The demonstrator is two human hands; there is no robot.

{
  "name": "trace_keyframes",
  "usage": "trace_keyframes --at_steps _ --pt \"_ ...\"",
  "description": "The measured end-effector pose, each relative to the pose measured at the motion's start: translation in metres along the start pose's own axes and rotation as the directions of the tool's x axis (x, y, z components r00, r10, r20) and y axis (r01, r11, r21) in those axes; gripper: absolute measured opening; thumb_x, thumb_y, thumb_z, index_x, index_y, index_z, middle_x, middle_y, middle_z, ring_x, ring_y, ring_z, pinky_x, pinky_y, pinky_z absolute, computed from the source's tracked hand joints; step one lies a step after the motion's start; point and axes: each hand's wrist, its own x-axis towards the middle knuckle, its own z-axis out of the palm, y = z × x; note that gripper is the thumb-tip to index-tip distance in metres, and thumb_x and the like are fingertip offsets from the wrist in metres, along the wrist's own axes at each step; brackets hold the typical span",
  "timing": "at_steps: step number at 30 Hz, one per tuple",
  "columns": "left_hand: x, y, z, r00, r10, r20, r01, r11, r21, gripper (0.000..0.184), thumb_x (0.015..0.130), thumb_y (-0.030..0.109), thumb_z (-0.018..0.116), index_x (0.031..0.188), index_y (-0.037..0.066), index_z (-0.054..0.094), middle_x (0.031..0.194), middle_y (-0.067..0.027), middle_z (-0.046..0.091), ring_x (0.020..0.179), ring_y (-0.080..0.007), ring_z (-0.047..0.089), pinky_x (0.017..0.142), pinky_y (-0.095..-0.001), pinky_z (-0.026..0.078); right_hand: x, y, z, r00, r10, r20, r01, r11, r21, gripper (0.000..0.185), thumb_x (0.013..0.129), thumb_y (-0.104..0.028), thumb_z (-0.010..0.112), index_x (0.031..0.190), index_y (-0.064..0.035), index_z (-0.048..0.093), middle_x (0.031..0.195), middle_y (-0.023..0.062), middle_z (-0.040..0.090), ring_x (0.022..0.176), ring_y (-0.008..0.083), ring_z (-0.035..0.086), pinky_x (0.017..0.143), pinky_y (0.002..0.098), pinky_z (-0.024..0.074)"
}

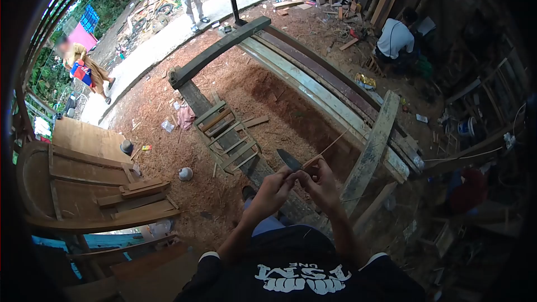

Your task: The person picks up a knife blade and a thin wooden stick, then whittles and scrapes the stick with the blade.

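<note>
Both hands meet in front of my chest, low in the middle of the head view. My left hand [272,189] has its fingers wrapped round the handle end of a dark-bladed knife [289,160], whose blade points up and to the left. Close against it, my right hand [320,185] pinches a thin wooden stick [334,143] that slants up to the right. The knife's handle is hidden by the fingers. Beneath the hands runs a long dark plank [258,169].
A small slatted wooden frame [228,138] lies beyond my hands. Long boards [313,86] and a crossing beam [371,151] stand to the right. Wooden panels [89,182] are at the left. One person crouches at upper right; two others stand at upper left.
</note>
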Motion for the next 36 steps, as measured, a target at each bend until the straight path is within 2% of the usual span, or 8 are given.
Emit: trace_keyframes --at_steps 4,8,11,13,19,22,25,36 --pt "-0.004 -0.003 0.007 0.988 0.127 -0.085 -0.132 0.990 -0.048 0.020 0.098 0.007 0.053 0.115 -0.002 0.061 0.090 -0.0073 0.062 0.082 -0.0137 0.058 0.076 -0.0296 0.047 -0.003 0.005 -0.006 0.999 -0.050 0.001 0.050 0.998 -0.027 0.028 0.092 -0.021 0.072 0.102 -0.0040 0.052 0.084 0.0047 0.065 0.070 0.0068 0.059 0.060 0.0223 0.0470" --pt "-0.011 0.014 -0.002 0.998 0.054 -0.024 -0.053 0.999 0.005 0.018 0.099 0.007 0.054 0.112 -0.002 0.062 0.090 -0.0070 0.062 0.085 -0.0135 0.059 0.079 -0.0285 0.048 -0.002 0.003 -0.007 0.995 -0.100 0.025 0.100 0.995 0.000 0.026 0.092 -0.020 0.072 0.100 -0.0051 0.053 0.078 0.0009 0.062 0.065 0.0047 0.056 0.056 0.0202 0.0460" --pt "-0.016 0.007 -0.015 0.999 0.020 -0.048 -0.017 0.998 0.067 0.017 0.099 0.009 0.055 0.111 0.000 0.062 0.088 -0.0059 0.062 0.084 -0.0124 0.059 0.077 -0.0280 0.048 0.009 0.011 -0.026 0.909 -0.343 -0.238 0.287 0.927 -0.241 0.023 0.093 -0.021 0.071 0.100 -0.0061 0.054 0.072 -0.0032 0.056 0.059 0.0031 0.051 0.050 0.0187 0.0416" --pt "-0.029 -0.010 -0.035 0.994 -0.003 -0.112 0.013 0.996 0.091 0.017 0.100 0.011 0.055 0.112 0.002 0.063 0.083 -0.0052 0.061 0.082 -0.0108 0.060 0.073 -0.0274 0.050 0.019 -0.003 -0.080 0.861 -0.255 -0.439 0.290 0.957 0.012 0.020 0.096 -0.022 0.067 0.100 -0.0072 0.053 0.068 -0.0061 0.050 0.055 0.0018 0.045 0.044 0.0185 0.0347" --pt "-0.018 0.011 -0.020 0.991 -0.106 -0.083 0.098 0.991 -0.097 0.022 0.103 0.020 0.051 0.114 0.004 0.062 0.078 0.0021 0.055 0.069 -0.0056 0.050 0.062 -0.0224 0.042 0.017 -0.015 -0.061 0.957 -0.182 -0.225 0.179 0.983 -0.033 0.024 0.097 -0.028 0.066 0.102 -0.0092 0.052 0.069 -0.0058 0.050 0.055 0.0002 0.044 0.045 0.0178 0.0326" --pt "-0.005 0.019 -0.008 0.990 -0.104 -0.097 0.088 0.983 -0.161 0.023 0.103 0.020 0.051 0.117 0.004 0.061 0.072 0.0048 0.048 0.060 -0.0028 0.041 0.053 -0.0207 0.034 0.013 -0.005 -0.042 0.993 0.001 -0.122 -0.002 1.000 -0.001 0.028 0.093 -0.027 0.071 0.101 -0.0075 0.051 0.081 -0.0014 0.059 0.068 0.0046 0.054 0.057 0.0195 0.0431" --pt "0.001 0.023 0.001 0.989 -0.105 -0.108 0.073 0.960 -0.271 0.025 0.103 0.020 0.051 0.119 0.003 0.059 0.069 0.0062 0.044 0.057 -0.0019 0.038 0.049 -0.0198 0.030 0.013 0.001 -0.031 0.992 -0.079 -0.099 0.080 0.997 0.003 0.031 0.090 -0.024 0.075 0.103 -0.0094 0.050 0.076 -0.0025 0.059 0.059 -0.0010 0.048 0.047 0.0173 0.0366" --pt "0.009 0.011 0.011 0.982 -0.166 -0.085 0.113 0.892 -0.437 0.025 0.103 0.020 0.051 0.119 0.002 0.058 0.070 0.0067 0.042 0.059 -0.0017 0.036 0.051 -0.0186 0.028 0.003 -0.006 -0.026 0.996 -0.090 -0.004 0.090 0.992 -0.092 0.030 0.096 -0.020 0.066 0.116 -0.0057 0.048 0.088 0.0013 0.057 0.066 0.0017 0.050 0.052 0.0188 0.0376"
